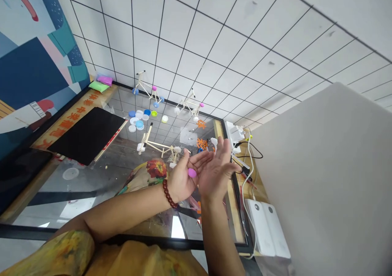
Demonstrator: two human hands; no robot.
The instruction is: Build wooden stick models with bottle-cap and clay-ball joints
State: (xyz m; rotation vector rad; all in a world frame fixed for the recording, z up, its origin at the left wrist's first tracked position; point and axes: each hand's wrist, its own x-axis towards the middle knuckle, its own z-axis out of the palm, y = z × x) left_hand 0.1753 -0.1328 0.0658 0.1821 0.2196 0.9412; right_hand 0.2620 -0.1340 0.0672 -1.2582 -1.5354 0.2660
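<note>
A small pink ball of what looks like soft clay [192, 172] lies on the palm of my left hand [183, 180], which wears a dark red beaded bracelet [168, 194]. The left palm is turned up, fingers stretched to the right. Just beside it, my right hand [216, 173] is tilted with its fingers extended and holds nothing. Whether the right palm touches the ball cannot be made out. Beyond the hands, a stick model [162, 147] with white lumps at its joints stands on the glass tabletop [101, 182].
Two more stick models [150, 90] [190, 104] stand by the tiled wall. Several bottle caps [139, 115] are grouped before them. A black board [88, 135] lies left, with green and pink packets [99, 86] behind. Cables and white devices [268, 227] line the right edge.
</note>
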